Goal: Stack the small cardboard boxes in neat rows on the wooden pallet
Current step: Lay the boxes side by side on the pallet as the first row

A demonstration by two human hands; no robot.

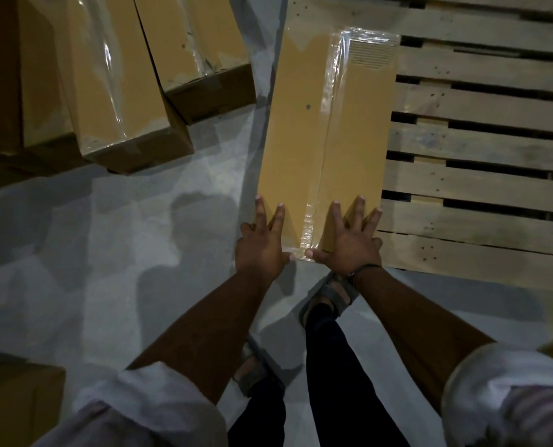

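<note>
One cardboard box (327,140), long and sealed with clear tape down its top, lies lengthwise on the wooden pallet (478,182), along the pallet's left edge, with its near end at the near-left corner. Whether it overhangs that edge cannot be told.

Both hands are flat on its near end and grasp nothing. The left hand (262,243) is at the near-left corner of the box with straight fingers. The right hand (349,240) is spread on the top at the near-right corner, and a dark band circles its wrist.

At least three further taped boxes (117,91) lie close together on the grey floor (91,253) beyond the pallet's left edge, separated from the placed box by a narrow strip of floor. One more carton (17,404) sits on the floor at the lower left, well apart from the pallet.

To the right of the placed box the pallet's slats are bare, with dark gaps between them.

Two sandalled feet stand on the floor at the pallet's near edge, the right foot (330,295) directly below the right wrist and the left foot (252,369) farther back.
</note>
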